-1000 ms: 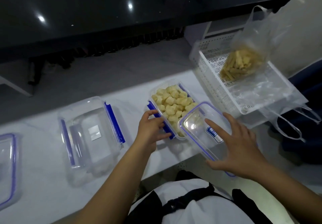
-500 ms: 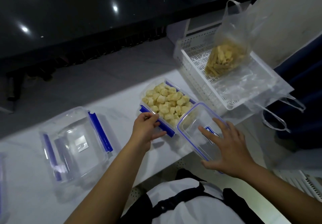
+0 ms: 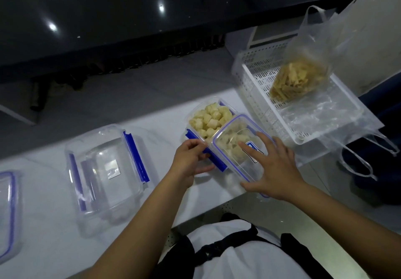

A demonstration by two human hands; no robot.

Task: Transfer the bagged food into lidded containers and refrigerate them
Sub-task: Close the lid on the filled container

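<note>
Now a big white table (image 3: 54, 224) is lying across the picture from 9 o'clock to 3 o'clock, and a dark shiny top (image 3: 152, 7) is filling the 12 o'clock side. A white basket (image 3: 256, 88) with little holes is sitting at 2 o'clock. A clear bag of yellow sticks (image 3: 297, 79) is leaning inside the basket, and a flat empty bag (image 3: 321, 118) is lying under it and spilling over the basket's edge toward 4 o'clock.

An empty clear box (image 3: 104, 170) with blue clips is sitting at 9 o'clock from the hands, well apart from them. Another clear lid (image 3: 8, 213) with a blue line is showing only partly at the far 9 o'clock edge.

Near the middle, a clear box of pale food cubes (image 3: 209, 118) is resting on the table, just beside the basket. A clear lid with a blue rim (image 3: 234, 146) is lying tilted over the 5 o'clock half of that box, so the 11 o'clock half is showing open.

The right hand (image 3: 275, 166) is lying on the lid with its fingers spread wide and straight, and its thumb is touching the lid's near edge. The left hand (image 3: 191, 161) is curling its fingers on the blue clip (image 3: 217, 165) at the box's 8 o'clock side, pinching it.
</note>
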